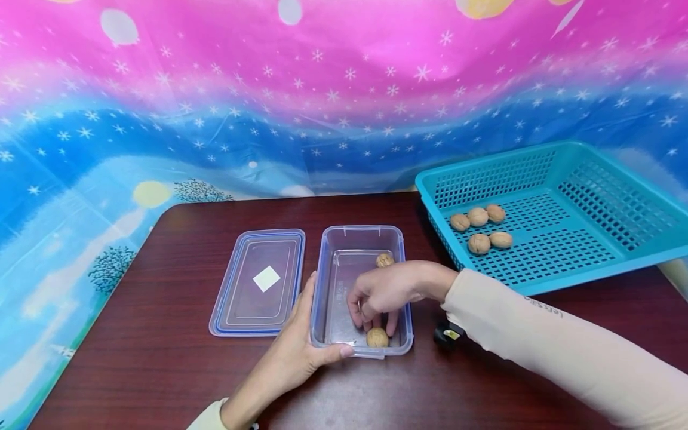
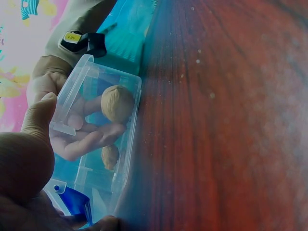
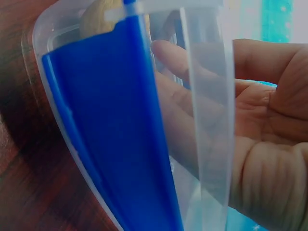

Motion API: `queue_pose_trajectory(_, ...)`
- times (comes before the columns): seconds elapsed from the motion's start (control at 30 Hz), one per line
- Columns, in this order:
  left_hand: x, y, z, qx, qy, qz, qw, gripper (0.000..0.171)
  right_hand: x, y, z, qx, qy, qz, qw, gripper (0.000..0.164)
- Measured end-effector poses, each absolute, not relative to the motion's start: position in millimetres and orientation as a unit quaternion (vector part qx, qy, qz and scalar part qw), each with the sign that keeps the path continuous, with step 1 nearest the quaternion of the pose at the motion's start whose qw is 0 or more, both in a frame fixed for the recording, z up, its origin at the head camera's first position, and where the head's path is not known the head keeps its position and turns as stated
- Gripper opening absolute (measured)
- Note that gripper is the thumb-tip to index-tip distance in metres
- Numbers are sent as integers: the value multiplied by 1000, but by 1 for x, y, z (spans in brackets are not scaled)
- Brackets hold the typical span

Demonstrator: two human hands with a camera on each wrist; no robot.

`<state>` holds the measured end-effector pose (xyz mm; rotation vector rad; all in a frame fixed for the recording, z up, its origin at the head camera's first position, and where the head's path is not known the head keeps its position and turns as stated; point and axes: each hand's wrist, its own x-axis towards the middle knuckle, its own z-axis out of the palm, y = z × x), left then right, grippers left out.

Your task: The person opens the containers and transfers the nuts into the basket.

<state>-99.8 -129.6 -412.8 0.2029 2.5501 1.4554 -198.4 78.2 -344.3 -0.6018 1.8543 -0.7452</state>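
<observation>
A clear plastic food container (image 1: 329,286) without its lid stands on the table. My left hand (image 1: 301,352) holds its near left corner, thumb over the front rim and fingers along the left side. The right hand (image 1: 384,289) reaches down inside, fingers loosely bent. Close to those fingertips, a walnut (image 1: 378,338) lies at the container's near end; the right wrist view shows the fingers apart from it. Farther back, another walnut (image 1: 384,260) lies by the right wall, partly hidden by the hand. In the left wrist view both the near walnut (image 2: 117,104) and the far walnut (image 2: 110,157) show through the plastic.
Left of the container lies its clear lid (image 1: 242,286) with a blue seal and a pale square label. A turquoise basket (image 1: 586,269) at the right holds several walnuts (image 1: 478,243). Behind the dark wooden table (image 1: 177,286) hangs a printed cloth (image 1: 301,119).
</observation>
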Motion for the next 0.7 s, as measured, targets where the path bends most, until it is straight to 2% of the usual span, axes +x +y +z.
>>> queue_pose_trajectory(0.5,-100,-130,-413,71,860,495,99,132,-204,77,-351,-252,726,-335,545,16)
queue_pose_trajectory(0.7,-101,-129,-413,70,860,495,98,132,-205,79,-352,-254,706,-351,561,24)
